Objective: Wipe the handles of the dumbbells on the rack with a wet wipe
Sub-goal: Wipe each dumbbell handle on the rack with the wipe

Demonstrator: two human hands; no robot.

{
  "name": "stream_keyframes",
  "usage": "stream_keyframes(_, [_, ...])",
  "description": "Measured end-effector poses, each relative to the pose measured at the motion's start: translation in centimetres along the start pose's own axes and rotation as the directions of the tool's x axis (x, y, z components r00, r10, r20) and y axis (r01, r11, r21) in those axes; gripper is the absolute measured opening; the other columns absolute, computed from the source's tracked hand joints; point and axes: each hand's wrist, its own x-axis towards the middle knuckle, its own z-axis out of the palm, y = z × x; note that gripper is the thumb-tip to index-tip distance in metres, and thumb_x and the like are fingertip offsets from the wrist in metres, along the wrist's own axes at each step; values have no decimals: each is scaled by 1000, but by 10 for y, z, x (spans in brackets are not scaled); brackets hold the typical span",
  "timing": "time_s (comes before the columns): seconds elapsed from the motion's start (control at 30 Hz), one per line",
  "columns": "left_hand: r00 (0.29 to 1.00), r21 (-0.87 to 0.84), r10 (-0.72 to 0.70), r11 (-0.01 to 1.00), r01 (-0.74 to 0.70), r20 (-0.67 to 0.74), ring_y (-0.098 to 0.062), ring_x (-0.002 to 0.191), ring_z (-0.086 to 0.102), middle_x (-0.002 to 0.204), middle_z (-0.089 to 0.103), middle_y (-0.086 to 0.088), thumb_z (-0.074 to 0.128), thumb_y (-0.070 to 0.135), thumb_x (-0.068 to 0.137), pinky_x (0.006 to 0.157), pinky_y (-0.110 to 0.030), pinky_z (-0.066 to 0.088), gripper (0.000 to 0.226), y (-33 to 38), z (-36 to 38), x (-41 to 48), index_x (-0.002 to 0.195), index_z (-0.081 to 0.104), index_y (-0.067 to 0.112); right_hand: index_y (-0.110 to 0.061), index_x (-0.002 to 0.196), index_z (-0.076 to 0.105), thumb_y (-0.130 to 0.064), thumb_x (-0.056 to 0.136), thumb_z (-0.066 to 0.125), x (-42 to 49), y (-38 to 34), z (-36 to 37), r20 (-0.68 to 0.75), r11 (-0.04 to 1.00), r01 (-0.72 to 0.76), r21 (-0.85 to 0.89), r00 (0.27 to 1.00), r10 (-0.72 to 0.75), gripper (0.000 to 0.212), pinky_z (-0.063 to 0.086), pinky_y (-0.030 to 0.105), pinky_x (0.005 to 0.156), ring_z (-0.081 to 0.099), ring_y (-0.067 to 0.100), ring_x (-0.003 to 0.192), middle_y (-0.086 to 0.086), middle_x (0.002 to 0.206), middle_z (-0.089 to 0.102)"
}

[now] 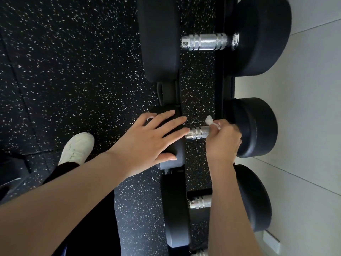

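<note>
**Inspector:** Location of the work item?

**Assistant:** The wet wipe (210, 121) sits at the wall-side end of the chrome handle (197, 133) of the middle dumbbell (258, 126). It is just beside the wall-side rail of the rack (219, 85). A white tuft sticks out above the fingers.

**Inspector:** Right hand?

**Assistant:** The right hand (224, 143) is clenched round the wipe and the handle together, close against the dumbbell's wall-side head.

**Inspector:** Left hand?

**Assistant:** The left hand (147, 137) lies flat on the opposite head, over the rack's outer rail. Its fingers are straight and spread, with the fingertips reaching the handle's exposed end. It grasps nothing.

**Inspector:** Neighbouring stock?

**Assistant:** A larger dumbbell (258, 34) rests farther along the rack. A nearer dumbbell (254, 198) is partly hidden behind the right forearm. Each has a chrome handle.

**Inspector:** Surroundings?

**Assistant:** A black speckled floor (73, 61) runs under the rack, with a pale shoe (77, 146) planted on it. A light tiled wall (313, 108) stands behind the wall-side rail.
</note>
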Motion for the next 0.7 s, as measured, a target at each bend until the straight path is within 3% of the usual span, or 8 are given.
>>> stream_keyframes(0.1, [1000,-4,1,1000,-1,6,-29,138,35,152,37,-3,49,52,85,102,-45,29,68,0,1,1,144,41,21,-8,104,68,-12,93,52,5,1,2,16,999,16,41,1000,-17,19,47,36,82,63,34,88,17,95,65])
stream_keyframes(0.23, [1000,7,-2,1000,2,6,-29,139,34,153,36,-3,49,52,85,103,-45,28,68,0,3,0,144,40,21,-10,99,71,-10,92,55,-1,-3,9,94,991,86,107,991,-96,18,32,8,65,61,21,78,12,91,69])
stream_keyframes(0.3, [1000,7,-5,1000,5,6,-29,139,34,153,35,-2,49,52,85,102,-45,29,68,0,3,0,144,38,22,-9,94,72,-9,90,56,-7,-9,14,130,981,121,149,981,-141,16,31,5,64,57,16,70,11,87,70])
stream_keyframes(0.53, [1000,12,11,1000,-11,-14,-27,138,35,151,39,-2,51,54,83,101,-44,29,68,-2,3,1,143,43,21,-9,92,73,-4,87,54,-12,-14,15,248,937,172,305,935,-252,20,53,32,75,67,21,76,9,83,72])
stream_keyframes(0.7, [999,16,11,1000,-10,-30,-27,139,34,152,37,-1,50,54,85,101,-44,31,69,-1,4,1,144,39,22,-12,92,73,-13,89,57,-1,-8,19,226,948,232,216,933,-279,17,54,37,71,65,22,73,9,82,71])
